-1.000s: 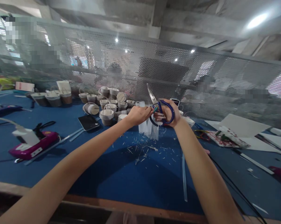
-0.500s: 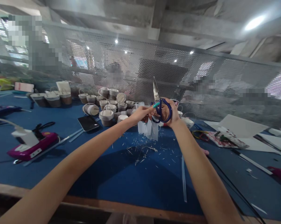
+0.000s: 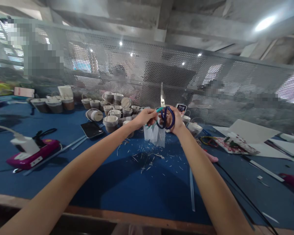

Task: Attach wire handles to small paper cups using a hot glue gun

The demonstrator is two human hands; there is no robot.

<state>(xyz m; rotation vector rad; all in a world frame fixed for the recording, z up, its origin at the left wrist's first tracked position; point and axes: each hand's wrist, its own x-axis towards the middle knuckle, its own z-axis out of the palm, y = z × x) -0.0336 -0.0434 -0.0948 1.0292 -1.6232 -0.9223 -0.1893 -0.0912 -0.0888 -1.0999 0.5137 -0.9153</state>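
Near the middle of the view, my left hand (image 3: 147,118) is closed in a pinch on a thin teal piece (image 3: 159,110), whose kind I cannot make out. Close to its right, my right hand (image 3: 176,120) grips a pair of scissors (image 3: 163,101) by the dark blue handles. The blades look closed and point upward. The teal piece lies right by the handles; whether it touches them I cannot tell. Below and behind both hands stands a bundle of clear, whitish strips (image 3: 154,136). Small pale clippings (image 3: 149,160) are scattered on the blue tabletop (image 3: 117,192) beneath.
Several small pots with handles (image 3: 110,122) crowd the back left. A black phone (image 3: 92,129) and a magenta power strip (image 3: 34,156) lie to the left. White sheets (image 3: 254,130) and a pink tool handle (image 3: 212,158) with a black cable are on the right. A perforated screen (image 3: 137,65) stands behind.
Both hands have shifted slightly left. The scissors have turned so the blades point more nearly straight up. A lit phone behind my right hand shows more now.
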